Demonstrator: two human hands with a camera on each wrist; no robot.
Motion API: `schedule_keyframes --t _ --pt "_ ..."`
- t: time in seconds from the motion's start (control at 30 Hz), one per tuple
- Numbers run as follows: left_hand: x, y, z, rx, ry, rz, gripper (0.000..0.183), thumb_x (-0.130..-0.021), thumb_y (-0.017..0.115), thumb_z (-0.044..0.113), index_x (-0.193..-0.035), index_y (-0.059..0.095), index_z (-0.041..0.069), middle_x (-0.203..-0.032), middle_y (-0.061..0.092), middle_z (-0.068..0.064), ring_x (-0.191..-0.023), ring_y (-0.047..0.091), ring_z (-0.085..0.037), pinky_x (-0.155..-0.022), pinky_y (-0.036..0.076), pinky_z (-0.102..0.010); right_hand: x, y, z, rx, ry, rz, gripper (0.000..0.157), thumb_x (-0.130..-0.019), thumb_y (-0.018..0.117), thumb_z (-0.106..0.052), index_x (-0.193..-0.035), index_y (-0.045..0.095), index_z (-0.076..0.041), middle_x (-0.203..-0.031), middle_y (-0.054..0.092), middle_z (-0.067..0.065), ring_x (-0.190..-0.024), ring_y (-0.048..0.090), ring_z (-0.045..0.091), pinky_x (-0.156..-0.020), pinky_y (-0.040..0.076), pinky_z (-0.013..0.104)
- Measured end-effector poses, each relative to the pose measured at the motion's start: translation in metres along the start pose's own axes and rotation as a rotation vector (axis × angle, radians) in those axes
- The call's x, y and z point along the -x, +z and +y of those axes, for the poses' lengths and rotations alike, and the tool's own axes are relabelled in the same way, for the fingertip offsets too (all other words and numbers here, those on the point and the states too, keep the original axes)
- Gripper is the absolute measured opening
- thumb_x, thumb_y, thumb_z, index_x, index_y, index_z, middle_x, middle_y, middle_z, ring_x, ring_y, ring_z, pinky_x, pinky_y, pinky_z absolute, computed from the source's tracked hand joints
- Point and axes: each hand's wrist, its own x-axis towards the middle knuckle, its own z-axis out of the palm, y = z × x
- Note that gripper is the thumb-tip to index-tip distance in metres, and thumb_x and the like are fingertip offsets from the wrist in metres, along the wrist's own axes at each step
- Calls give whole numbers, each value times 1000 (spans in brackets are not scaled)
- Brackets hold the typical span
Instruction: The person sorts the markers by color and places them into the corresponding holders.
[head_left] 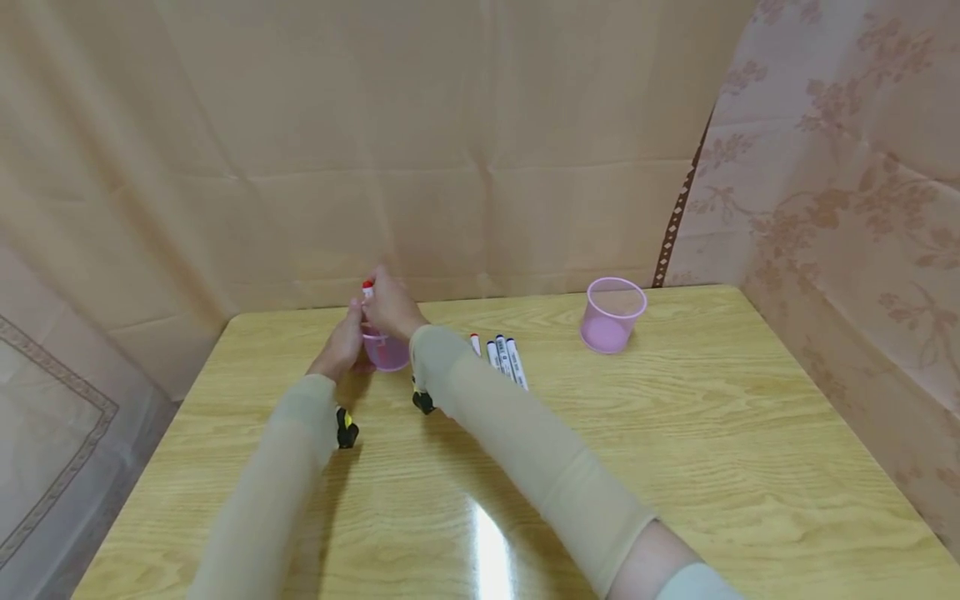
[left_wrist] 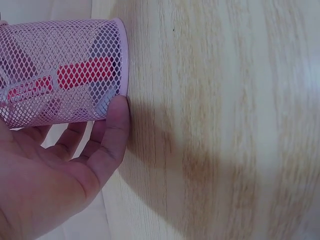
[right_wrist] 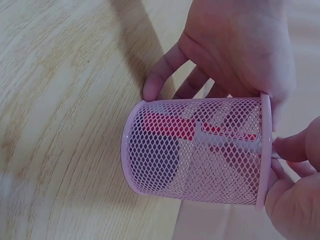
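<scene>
Marker (head_left: 367, 287) sits pinched in your right hand (head_left: 392, 305), its printing unreadable through the mesh cup (right_wrist: 215, 175) your left hand (left_wrist: 57, 180) holds

Wood-grain table (head_left: 675, 467): nr far edge, pink mesh cup (head_left: 387, 357) L of ctr, 2nd pink cup (head_left: 607, 329) R; 4 markers (head_left: 504, 358) btwn.

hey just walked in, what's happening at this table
A person is working with both hands at a pink mesh cup. The left hand holds its side, while the right hand pinches a red-and-white marker that reaches down inside. Four other markers, partly hidden by the right arm, lie on the table. A second pink cup stands upright farther right.
</scene>
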Motion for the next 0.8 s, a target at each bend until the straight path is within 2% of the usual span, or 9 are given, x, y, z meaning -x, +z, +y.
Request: schedule_keyframes --t 0.23,0.43,0.8 --pt "-1 2 0 17 -17 20 78 -95 4 63 -143 34 9 -136 41 -22 -116 45 -36 -83 49 -54 -3 7 2 77 -1 68 36 -89 67 -16 -120 48 -14 -103 58 2 -95 56 16 -82 48 29" --pt "-1 3 1 17 -20 28 77 -96 5 63 -143 34 10 -137 39 -21 -117 43 -38 -84 49 -55 -3 12 5 176 -45 130 39 -90 66 -18 -127 53 -13 -111 59 0 -102 54 15 -89 45 27" --pt "-1 3 1 19 -17 20 80 -94 5 65 -142 34 8 -138 38 -22 -117 44 -40 -82 50 -54 -1 12 4 196 -28 111 51 -90 66 -19 -137 48 -13 -124 54 2 -110 52 16 -95 44 29"
